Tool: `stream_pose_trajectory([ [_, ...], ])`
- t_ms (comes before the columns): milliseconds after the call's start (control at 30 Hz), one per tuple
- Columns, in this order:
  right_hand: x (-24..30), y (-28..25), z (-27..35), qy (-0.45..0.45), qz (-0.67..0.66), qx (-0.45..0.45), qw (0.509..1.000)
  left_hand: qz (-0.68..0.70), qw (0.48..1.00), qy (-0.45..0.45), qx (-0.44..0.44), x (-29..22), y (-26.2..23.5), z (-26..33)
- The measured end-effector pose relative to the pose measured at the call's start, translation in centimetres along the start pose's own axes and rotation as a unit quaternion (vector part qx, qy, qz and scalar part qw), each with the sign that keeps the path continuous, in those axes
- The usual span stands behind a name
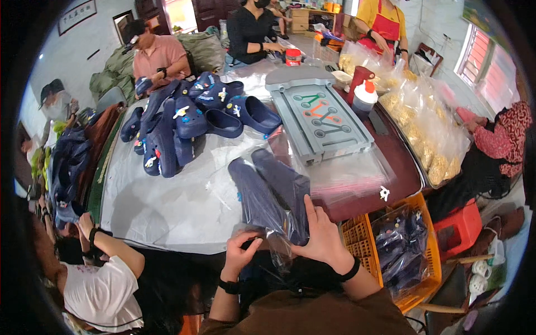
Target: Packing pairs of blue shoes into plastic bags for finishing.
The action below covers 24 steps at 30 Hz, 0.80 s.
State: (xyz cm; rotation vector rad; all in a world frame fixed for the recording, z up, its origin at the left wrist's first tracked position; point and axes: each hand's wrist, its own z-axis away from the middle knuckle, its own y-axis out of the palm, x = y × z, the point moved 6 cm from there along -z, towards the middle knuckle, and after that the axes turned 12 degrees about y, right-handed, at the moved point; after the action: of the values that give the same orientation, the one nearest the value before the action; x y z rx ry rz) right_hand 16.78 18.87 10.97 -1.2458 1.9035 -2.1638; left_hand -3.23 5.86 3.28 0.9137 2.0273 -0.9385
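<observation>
while the pair of navy clogs [273, 192] is sitting almost wholly inside a clear plastic bag [267, 231] at the near edge of the white-covered table [162, 209], the person's two hands are working at the bag's open mouth, so the bagging is judged to be nearly done for this pair, with only the closing of the mouth left. the left hand [241, 252] is pinching the crumpled film at the mouth with curled, closed fingers, just below the heels of the clogs. the right hand [321, 237] is lying flat with fingers extended, pressing against the right side of the bagged pair rather than clasping it. further back, a heap of loose navy clogs [187, 120] is waiting unbagged, while an orange crate [365, 237] to the person's right is already holding bagged pairs [402, 245]; much therefore appears left.
</observation>
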Motion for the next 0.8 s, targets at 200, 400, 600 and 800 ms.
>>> stream_pose_trajectory([
  [200,-0.5,-1.3,-1.0,-0.018,-0.022,0.112,0.993,-0.071,0.992,0.104,-0.001,0.8,-0.8,-0.7],
  [400,-1.0,-1.7,-2.2,-0.009,-0.035,0.123,0.992,-0.032,0.996,0.009,0.083,3.4,-0.2,-0.7],
  [600,-1.0,-1.3,-3.8,-0.081,-0.038,0.128,0.988,-0.003,0.988,-0.117,0.101,5.0,-1.6,0.3],
  [800,-1.1,-0.8,-5.3,-0.147,-0.075,0.132,0.978,-0.036,0.990,-0.134,0.020,3.3,-1.5,0.2],
])
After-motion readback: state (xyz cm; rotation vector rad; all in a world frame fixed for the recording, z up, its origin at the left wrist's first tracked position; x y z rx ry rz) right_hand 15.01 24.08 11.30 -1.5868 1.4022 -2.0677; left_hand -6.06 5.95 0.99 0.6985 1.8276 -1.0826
